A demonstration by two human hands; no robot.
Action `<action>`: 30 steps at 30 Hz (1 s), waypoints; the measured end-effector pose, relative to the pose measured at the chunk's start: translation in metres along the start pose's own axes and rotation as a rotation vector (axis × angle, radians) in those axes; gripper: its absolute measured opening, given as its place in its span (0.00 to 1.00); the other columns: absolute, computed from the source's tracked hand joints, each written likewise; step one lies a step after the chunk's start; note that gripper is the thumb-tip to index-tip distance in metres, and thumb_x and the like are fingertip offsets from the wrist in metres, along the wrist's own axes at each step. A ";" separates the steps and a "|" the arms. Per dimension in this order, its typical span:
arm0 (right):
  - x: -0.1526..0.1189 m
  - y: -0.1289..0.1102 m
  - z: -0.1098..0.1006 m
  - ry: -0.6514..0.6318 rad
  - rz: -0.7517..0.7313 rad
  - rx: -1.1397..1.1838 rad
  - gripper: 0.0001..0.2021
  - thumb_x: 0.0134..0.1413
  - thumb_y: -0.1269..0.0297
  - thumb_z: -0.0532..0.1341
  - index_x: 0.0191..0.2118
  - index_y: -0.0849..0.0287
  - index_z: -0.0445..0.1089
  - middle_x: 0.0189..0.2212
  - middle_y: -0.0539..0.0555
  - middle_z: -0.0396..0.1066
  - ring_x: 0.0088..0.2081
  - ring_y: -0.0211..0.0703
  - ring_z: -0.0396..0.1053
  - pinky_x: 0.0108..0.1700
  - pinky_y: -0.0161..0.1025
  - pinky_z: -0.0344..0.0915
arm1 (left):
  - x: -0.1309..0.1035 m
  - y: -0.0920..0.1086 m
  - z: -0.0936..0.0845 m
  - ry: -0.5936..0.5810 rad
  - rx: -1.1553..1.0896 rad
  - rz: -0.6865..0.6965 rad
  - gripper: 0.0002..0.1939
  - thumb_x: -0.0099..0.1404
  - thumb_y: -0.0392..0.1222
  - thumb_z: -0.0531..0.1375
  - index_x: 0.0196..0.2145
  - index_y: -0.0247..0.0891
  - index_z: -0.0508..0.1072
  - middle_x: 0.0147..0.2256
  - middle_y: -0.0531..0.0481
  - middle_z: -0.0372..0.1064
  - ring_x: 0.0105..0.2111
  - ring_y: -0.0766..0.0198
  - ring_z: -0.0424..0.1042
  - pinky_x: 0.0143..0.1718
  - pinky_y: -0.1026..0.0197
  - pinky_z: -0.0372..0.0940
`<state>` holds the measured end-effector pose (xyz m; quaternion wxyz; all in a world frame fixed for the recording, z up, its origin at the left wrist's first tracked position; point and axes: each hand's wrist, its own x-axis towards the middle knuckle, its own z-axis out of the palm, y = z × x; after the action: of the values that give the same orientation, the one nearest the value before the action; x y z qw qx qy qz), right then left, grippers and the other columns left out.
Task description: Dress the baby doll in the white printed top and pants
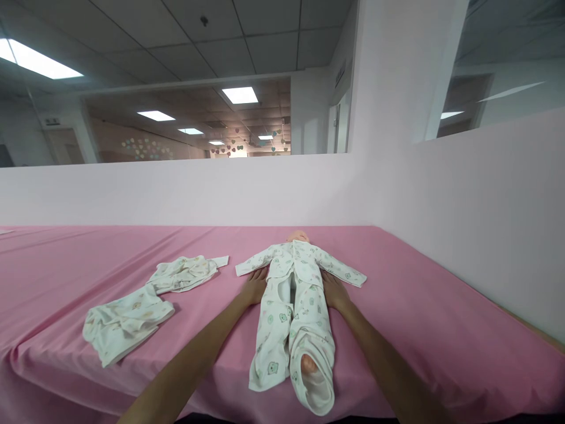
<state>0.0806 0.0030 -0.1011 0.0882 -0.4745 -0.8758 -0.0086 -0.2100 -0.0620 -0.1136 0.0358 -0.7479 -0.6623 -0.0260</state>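
A baby doll lies on its back, its head (298, 235) at the far end. It wears a white printed jacket (295, 259) with both sleeves spread out, and matching trousers (309, 300). In the opening of one trouser leg, on the right, a bare foot (308, 364) shows; the other leg's end hangs flat. My left hand (255, 287) rests against the doll's left-hand side in view, fingers stretched out below the sleeve. On the opposite side, my right hand (333, 290) lies along the waist, its fingers extended and partly hidden by the clothing.
A pink sheet (424, 330) covers the table. Left of the doll lie a crumpled white printed top (188, 274) and another bunched white garment (128, 321). A white wall (185, 194) with windows stands behind, and another wall (494, 200) runs along the right.
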 end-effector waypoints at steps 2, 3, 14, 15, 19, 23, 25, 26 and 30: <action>0.000 0.000 0.000 -0.003 -0.002 -0.003 0.35 0.63 0.55 0.51 0.71 0.63 0.46 0.71 0.58 0.43 0.71 0.52 0.41 0.69 0.46 0.42 | 0.000 0.000 0.000 0.005 -0.004 0.001 0.36 0.70 0.55 0.51 0.69 0.35 0.53 0.71 0.39 0.37 0.70 0.45 0.38 0.68 0.46 0.38; 0.000 0.000 0.000 -0.003 -0.004 -0.004 0.35 0.62 0.56 0.51 0.71 0.63 0.46 0.71 0.58 0.44 0.71 0.52 0.41 0.69 0.46 0.41 | 0.000 0.000 0.001 0.010 -0.007 -0.001 0.36 0.70 0.55 0.51 0.69 0.36 0.54 0.71 0.39 0.38 0.70 0.44 0.39 0.68 0.45 0.39; 0.001 0.002 0.003 0.015 -0.009 -0.005 0.35 0.63 0.56 0.50 0.71 0.63 0.45 0.71 0.58 0.43 0.71 0.51 0.40 0.69 0.48 0.41 | -0.001 0.000 0.002 0.047 -0.016 -0.003 0.36 0.69 0.54 0.53 0.69 0.39 0.54 0.70 0.42 0.42 0.70 0.46 0.39 0.68 0.47 0.38; 0.001 0.002 0.002 0.011 -0.008 -0.009 0.35 0.63 0.56 0.50 0.71 0.63 0.45 0.71 0.58 0.43 0.71 0.51 0.40 0.69 0.48 0.41 | -0.001 0.000 0.002 0.046 -0.017 -0.003 0.35 0.69 0.54 0.53 0.69 0.39 0.54 0.70 0.42 0.42 0.70 0.47 0.39 0.68 0.48 0.38; 0.000 0.000 -0.001 -0.008 -0.001 -0.033 0.35 0.62 0.56 0.51 0.71 0.64 0.45 0.71 0.59 0.43 0.71 0.51 0.41 0.69 0.47 0.42 | -0.002 0.002 -0.003 0.011 -0.017 0.004 0.37 0.69 0.55 0.52 0.69 0.35 0.53 0.71 0.39 0.38 0.70 0.45 0.38 0.68 0.47 0.37; 0.000 0.000 0.000 -0.010 -0.005 -0.035 0.36 0.61 0.56 0.51 0.71 0.63 0.45 0.71 0.59 0.44 0.71 0.51 0.41 0.69 0.47 0.41 | -0.003 0.004 -0.007 -0.008 -0.012 -0.008 0.37 0.69 0.57 0.52 0.70 0.36 0.52 0.71 0.40 0.37 0.70 0.45 0.37 0.68 0.46 0.37; 0.001 0.001 0.001 -0.011 -0.006 -0.029 0.36 0.61 0.55 0.52 0.72 0.62 0.45 0.71 0.58 0.44 0.71 0.51 0.41 0.69 0.48 0.40 | -0.004 0.005 -0.008 -0.008 -0.016 -0.005 0.37 0.69 0.56 0.52 0.70 0.36 0.52 0.71 0.40 0.37 0.70 0.44 0.37 0.68 0.45 0.38; 0.001 0.002 0.001 -0.013 -0.007 -0.026 0.37 0.61 0.55 0.52 0.72 0.62 0.44 0.71 0.58 0.43 0.71 0.52 0.40 0.69 0.48 0.40 | -0.005 0.005 -0.009 -0.004 -0.019 0.000 0.37 0.69 0.56 0.52 0.70 0.35 0.52 0.71 0.40 0.37 0.70 0.44 0.37 0.68 0.44 0.38; 0.001 0.002 0.001 -0.021 -0.015 -0.027 0.37 0.61 0.56 0.52 0.71 0.64 0.45 0.71 0.60 0.41 0.71 0.53 0.40 0.69 0.49 0.41 | -0.007 0.007 -0.011 -0.006 -0.010 0.001 0.36 0.70 0.55 0.51 0.70 0.35 0.52 0.71 0.39 0.37 0.70 0.45 0.37 0.68 0.45 0.38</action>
<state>0.0812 0.0049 -0.1020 0.0725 -0.4689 -0.8801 -0.0163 -0.2040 -0.0703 -0.1032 0.0299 -0.7484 -0.6620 -0.0271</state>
